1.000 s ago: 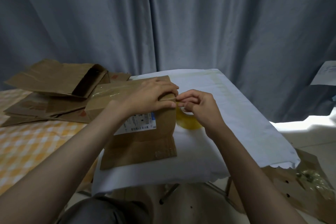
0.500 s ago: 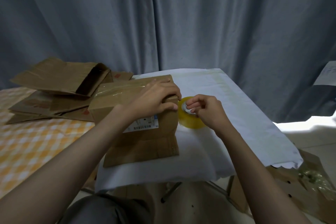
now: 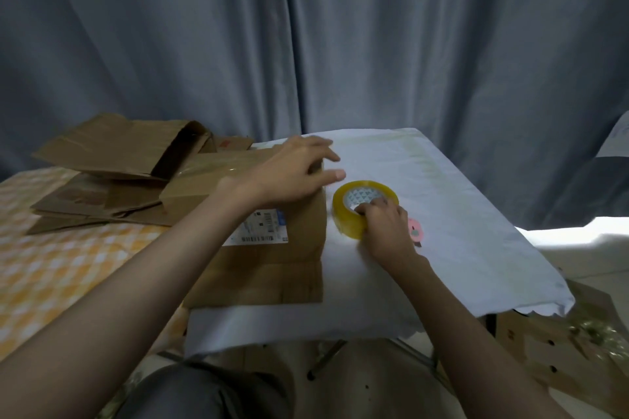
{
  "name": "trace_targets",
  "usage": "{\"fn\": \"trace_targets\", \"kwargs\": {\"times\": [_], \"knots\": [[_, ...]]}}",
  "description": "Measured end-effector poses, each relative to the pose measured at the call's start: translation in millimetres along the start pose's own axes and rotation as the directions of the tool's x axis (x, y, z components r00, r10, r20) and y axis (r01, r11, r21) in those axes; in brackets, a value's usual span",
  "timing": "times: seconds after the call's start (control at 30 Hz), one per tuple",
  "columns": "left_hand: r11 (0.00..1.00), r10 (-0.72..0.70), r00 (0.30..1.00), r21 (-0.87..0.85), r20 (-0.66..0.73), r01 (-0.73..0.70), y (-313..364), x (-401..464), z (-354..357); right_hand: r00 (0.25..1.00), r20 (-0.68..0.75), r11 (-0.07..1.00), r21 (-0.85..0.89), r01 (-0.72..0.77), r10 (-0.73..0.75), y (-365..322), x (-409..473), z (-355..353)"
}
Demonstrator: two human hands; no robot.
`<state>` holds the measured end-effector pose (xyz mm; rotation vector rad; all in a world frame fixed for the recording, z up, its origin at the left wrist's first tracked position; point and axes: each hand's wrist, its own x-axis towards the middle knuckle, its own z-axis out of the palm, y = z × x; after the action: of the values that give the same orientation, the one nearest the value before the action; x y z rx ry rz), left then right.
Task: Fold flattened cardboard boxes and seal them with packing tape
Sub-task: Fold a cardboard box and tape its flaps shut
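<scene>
I find the brown folded cardboard box on the white-clothed table, its printed shipping label facing up. My left hand rests on the box's top right corner, fingers spread, in my judgement to hold the flaps down for sealing. My right hand grips the yellowish roll of clear packing tape just right of the box, fingers curled into its core. A small pink object lies beside that hand. Flattened brown cardboard boxes wait stacked at left.
</scene>
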<state>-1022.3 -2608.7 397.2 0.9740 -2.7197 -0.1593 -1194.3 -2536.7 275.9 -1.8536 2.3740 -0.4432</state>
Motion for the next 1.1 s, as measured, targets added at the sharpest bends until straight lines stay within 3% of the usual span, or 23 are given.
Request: {"fn": "trace_targets", "kwargs": {"times": [0.17,0.37,0.57,0.8,0.93,1.0,1.1], "knots": [[0.941,-0.300,0.954,0.165,0.008,0.295,13,41,12,0.999,-0.027,0.998,0.047,-0.033,0.034,1,-5,-5],[0.886,-0.437,0.884,0.089,-0.163,0.455,9,59,19,0.994,-0.069,0.973,0.220,-0.067,0.084,8,-4,-16],[0.824,-0.532,0.834,0.138,-0.146,0.550,17,60,18,0.979,-0.160,0.886,0.462,-0.037,0.125,15,-8,-31],[0.819,-0.529,0.833,0.159,-0.163,0.552,22,63,23,0.971,-0.208,0.815,0.580,0.027,0.115,20,-21,-43],[0.857,-0.494,0.849,0.057,-0.187,0.512,16,58,24,0.972,-0.214,0.810,0.585,0.046,0.100,25,-29,-50],[0.894,-0.445,0.872,-0.046,-0.201,0.446,13,50,19,0.974,-0.212,0.823,0.566,0.054,0.082,29,-34,-53],[0.963,-0.250,0.915,-0.177,-0.316,0.202,21,26,12,0.976,-0.212,0.845,0.530,0.074,0.047,34,-39,-59]]}}
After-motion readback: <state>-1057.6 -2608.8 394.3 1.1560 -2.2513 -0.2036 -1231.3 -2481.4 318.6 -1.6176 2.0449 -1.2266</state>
